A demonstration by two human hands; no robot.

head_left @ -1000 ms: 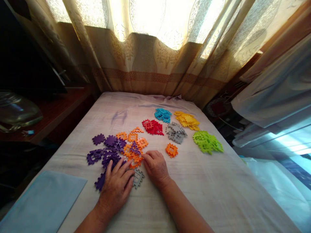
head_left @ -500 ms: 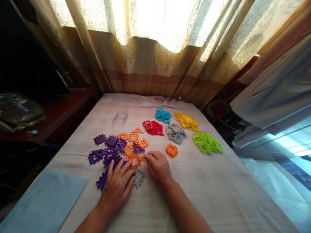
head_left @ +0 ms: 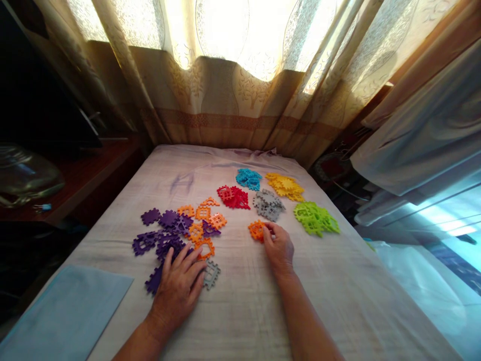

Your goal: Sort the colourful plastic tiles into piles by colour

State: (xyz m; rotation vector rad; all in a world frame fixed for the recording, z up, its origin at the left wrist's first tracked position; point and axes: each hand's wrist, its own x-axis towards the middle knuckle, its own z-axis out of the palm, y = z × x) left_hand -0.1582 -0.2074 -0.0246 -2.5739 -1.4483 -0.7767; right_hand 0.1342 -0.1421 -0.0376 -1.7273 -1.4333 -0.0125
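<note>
Fingers stretched and spread, my left hand (head_left: pixel 180 281) lies over the purple interlocking tiles (head_left: pixel 167 245) and hides part of them. Its fingertips reach an orange tile with a large opening (head_left: pixel 208 246) and a grey window tile (head_left: pixel 212 275). Farther right, my right hand (head_left: pixel 278 245) is closed in a pinch at the right edge of an orange tile (head_left: pixel 256 229). The fingers cover that edge, so whether one or two orange tiles are there is unclear. More orange tiles (head_left: pixel 203 213) lie loose beside the purple heap.
Behind sit separate piles of red (head_left: pixel 235 197), blue (head_left: pixel 248 179), yellow (head_left: pixel 284 187), grey (head_left: pixel 268 204) and green tiles (head_left: pixel 316 218). A pale blue folder-like sheet (head_left: pixel 67 311) lies at the left front edge of the cloth-covered surface (head_left: pixel 240 316). Curtains (head_left: pixel 225 100) hang behind.
My right hand has moved right with an orange tile, from beside the purple heap to the separate orange tile. My left hand has stayed nearly still.
</note>
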